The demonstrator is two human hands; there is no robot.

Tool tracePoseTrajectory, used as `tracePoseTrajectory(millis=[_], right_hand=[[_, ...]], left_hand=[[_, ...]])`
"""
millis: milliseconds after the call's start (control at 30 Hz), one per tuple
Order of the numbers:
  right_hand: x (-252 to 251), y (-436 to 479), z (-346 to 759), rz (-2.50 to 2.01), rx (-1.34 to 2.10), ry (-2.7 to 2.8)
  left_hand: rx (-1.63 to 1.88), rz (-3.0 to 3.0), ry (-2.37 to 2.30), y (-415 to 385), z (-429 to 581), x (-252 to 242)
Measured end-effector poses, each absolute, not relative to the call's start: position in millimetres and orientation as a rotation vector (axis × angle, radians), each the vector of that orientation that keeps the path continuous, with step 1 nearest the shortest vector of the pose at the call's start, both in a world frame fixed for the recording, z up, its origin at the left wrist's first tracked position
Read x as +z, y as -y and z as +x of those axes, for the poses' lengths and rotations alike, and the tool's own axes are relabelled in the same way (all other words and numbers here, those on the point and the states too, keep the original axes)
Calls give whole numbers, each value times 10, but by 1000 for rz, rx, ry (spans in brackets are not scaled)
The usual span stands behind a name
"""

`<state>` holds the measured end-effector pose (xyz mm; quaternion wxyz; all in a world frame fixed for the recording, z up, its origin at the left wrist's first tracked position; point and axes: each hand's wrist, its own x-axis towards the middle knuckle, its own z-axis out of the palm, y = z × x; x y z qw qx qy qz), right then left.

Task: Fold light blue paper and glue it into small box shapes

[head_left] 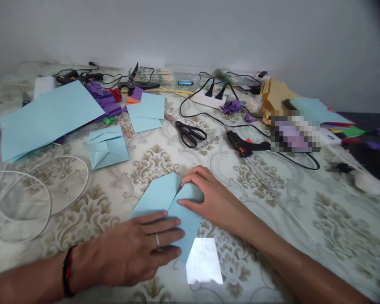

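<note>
A light blue sheet of paper lies on the patterned tablecloth, with its upper corners folded in toward a middle seam. My left hand rests flat across its lower left part, fingers stretched out and slightly apart. At the upper right flap, my right hand pinches the paper between thumb and fingers near the seam. The left hand hides the sheet's lower left edge. Farther back on the left sits another folded light blue paper, apart from both hands.
Black-handled scissors and a black glue gun lie beyond my hands. White wire loops are at left, near large blue sheets. Small blue squares, purple paper strips and a power strip with cords stand farther back.
</note>
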<state>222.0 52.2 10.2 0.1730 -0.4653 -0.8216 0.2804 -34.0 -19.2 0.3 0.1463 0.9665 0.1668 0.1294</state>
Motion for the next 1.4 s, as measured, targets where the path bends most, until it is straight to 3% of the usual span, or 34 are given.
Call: tracePoseTrajectory(millis=[300,567,1033,1400], right_hand=[[172,-597,2358,-1592,1068,2140],[139,-571,2281,-1601,902,2092],[-46,-442,2297,-810,489,2491],[-121,-462,2303,-794,471,2515]], left_hand=[[573,2813,-792,73,-348,49],[643,2823,-857,32,-349,39],[576,2870,-1015,34,-423,-24],[662,2817,-1008,41,-423,-4]])
